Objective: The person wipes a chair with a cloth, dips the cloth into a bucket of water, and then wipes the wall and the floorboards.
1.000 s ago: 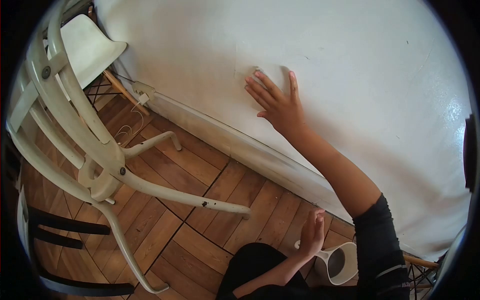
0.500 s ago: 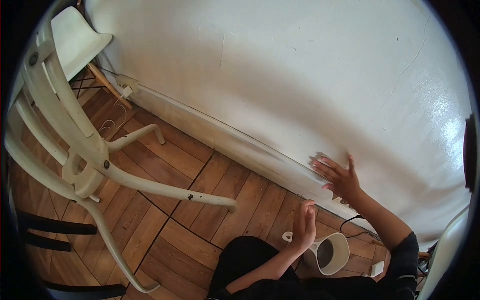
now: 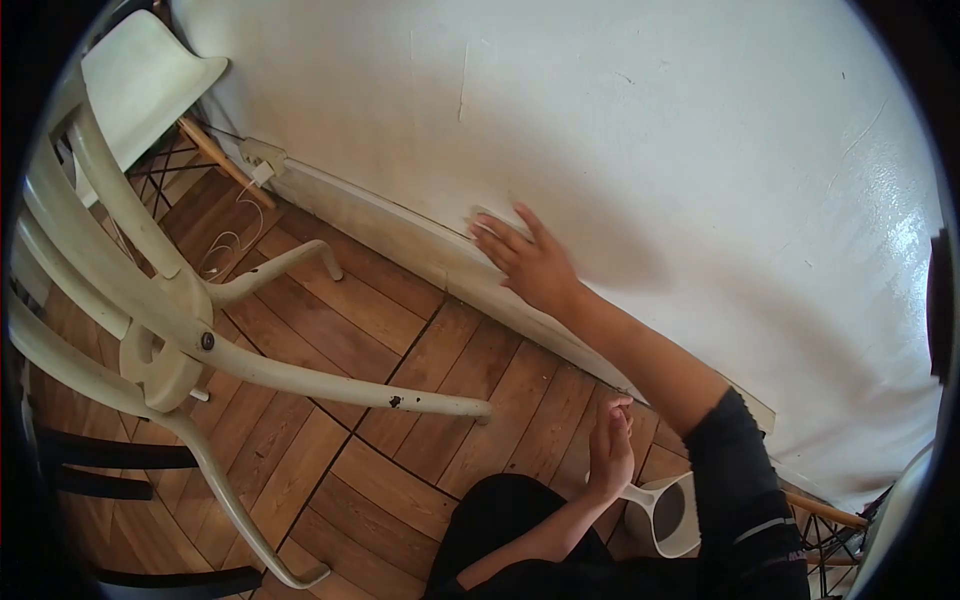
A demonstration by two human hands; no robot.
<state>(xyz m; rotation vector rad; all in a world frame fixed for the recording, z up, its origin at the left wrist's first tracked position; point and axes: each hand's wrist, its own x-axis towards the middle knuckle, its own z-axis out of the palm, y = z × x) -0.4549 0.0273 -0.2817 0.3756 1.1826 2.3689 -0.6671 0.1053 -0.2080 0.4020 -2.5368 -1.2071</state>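
My right hand (image 3: 535, 268) reaches across to the white wall (image 3: 620, 140), palm toward it just above the trim strip, with fingers spread. A small pale patch by its fingertips is too blurred to identify. Low in the view, my left hand (image 3: 611, 450) is upright with its fingers bent and pressed together; whether anything is inside them is hidden. Just right of the left wrist, a white handled container (image 3: 678, 545), grey inside, is partly covered by my right sleeve.
A cream metal chair (image 3: 300, 368) takes up the left side, its legs on the wooden floor (image 3: 385, 480). Behind it are a white chair (image 3: 145, 85) and a wall socket (image 3: 262, 158) with a plugged white cable. Another chair's edge (image 3: 900, 510) shows at the right.
My right hand has moved left and up along the wall, and its arm now covers part of the container. My left hand has stayed in nearly the same place.
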